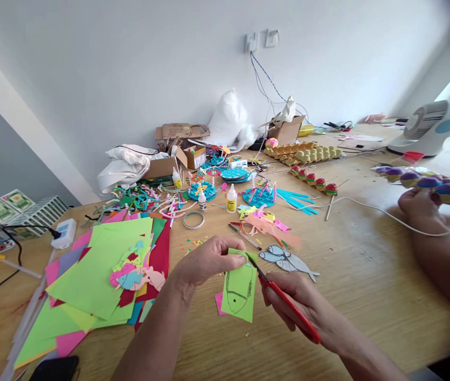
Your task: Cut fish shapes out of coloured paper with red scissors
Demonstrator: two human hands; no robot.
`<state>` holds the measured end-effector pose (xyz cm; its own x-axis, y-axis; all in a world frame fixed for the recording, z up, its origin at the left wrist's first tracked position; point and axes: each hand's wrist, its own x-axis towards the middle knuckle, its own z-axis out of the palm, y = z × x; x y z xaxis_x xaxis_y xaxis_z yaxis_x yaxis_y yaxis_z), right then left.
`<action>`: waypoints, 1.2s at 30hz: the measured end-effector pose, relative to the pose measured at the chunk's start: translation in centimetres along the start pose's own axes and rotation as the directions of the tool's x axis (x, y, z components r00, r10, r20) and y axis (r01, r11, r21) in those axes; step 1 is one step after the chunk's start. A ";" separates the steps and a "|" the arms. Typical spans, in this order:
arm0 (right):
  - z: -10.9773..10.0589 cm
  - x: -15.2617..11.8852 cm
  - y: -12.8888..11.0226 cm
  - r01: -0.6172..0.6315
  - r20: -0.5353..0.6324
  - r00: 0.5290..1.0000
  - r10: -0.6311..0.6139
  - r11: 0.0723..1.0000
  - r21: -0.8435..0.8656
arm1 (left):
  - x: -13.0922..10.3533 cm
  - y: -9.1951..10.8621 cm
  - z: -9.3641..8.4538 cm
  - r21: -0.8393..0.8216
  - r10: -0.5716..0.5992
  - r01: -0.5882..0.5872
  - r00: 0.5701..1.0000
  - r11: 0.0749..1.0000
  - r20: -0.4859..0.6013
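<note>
My left hand (212,259) pinches the top edge of a green paper piece (240,307) with a fish drawn on it in dark lines, its head toward me. Red-handled scissors (293,311) are in my right hand (300,296); their dark blades meet the paper's upper right corner, close to my left thumb. Under the green piece, a scrap of pink paper (220,303) shows on the table. Just right of the blades lie several cut-out grey-blue paper fish (296,263). Coloured paper fish cut-outs (131,279) rest on the stack of coloured sheets (85,280) to my left.
Glue bottles (231,199), a tape roll (193,220), a pen (244,236) and paper scraps (274,227) lie beyond my hands. At right, another person's hand (423,209) holds a painted egg-carton strip (429,183). A white cable (379,212) crosses the table. A fan (426,127) stands behind.
</note>
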<state>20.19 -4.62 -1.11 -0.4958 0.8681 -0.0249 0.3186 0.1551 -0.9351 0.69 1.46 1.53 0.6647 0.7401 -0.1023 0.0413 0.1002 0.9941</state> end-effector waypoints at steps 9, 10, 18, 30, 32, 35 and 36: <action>-1.1 -0.4 -0.6 0.021 0.033 0.999 -0.016 0.988 -0.152 | 0.2 0.0 0.1 0.110 -0.002 -0.002 0.999 0.994 0.036; -1.2 -0.4 -0.7 0.018 0.035 0.999 -0.012 0.987 -0.159 | 0.2 0.0 0.1 0.120 -0.011 0.007 0.999 0.993 0.039; -1.4 -0.5 -0.6 0.020 0.049 0.999 -0.009 0.976 -0.217 | 0.3 0.0 0.1 0.156 -0.052 0.041 0.997 0.987 0.065; -2.2 -0.8 -0.9 -0.019 0.096 0.994 0.048 0.959 -0.282 | 0.4 0.2 -0.1 0.265 -0.097 0.064 0.989 0.962 0.114; -2.3 -0.9 -0.8 -0.014 0.101 0.994 0.046 0.954 -0.298 | 0.4 0.1 -0.1 0.280 -0.104 0.064 0.986 0.958 0.131; -2.6 -1.0 -0.6 0.003 0.105 0.994 0.034 0.942 -0.336 | 0.4 0.0 -0.2 0.301 -0.098 0.048 0.984 0.952 0.151; -2.7 -1.0 -0.5 0.012 0.106 0.994 0.027 0.936 -0.351 | 0.4 0.0 -0.3 0.307 -0.095 0.041 0.982 0.951 0.161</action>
<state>22.71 -4.32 0.29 -0.5697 0.8171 -0.0877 0.5763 0.3211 -0.7515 0.77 1.96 1.46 0.7693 0.6103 -0.1889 0.2958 -0.0782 0.9520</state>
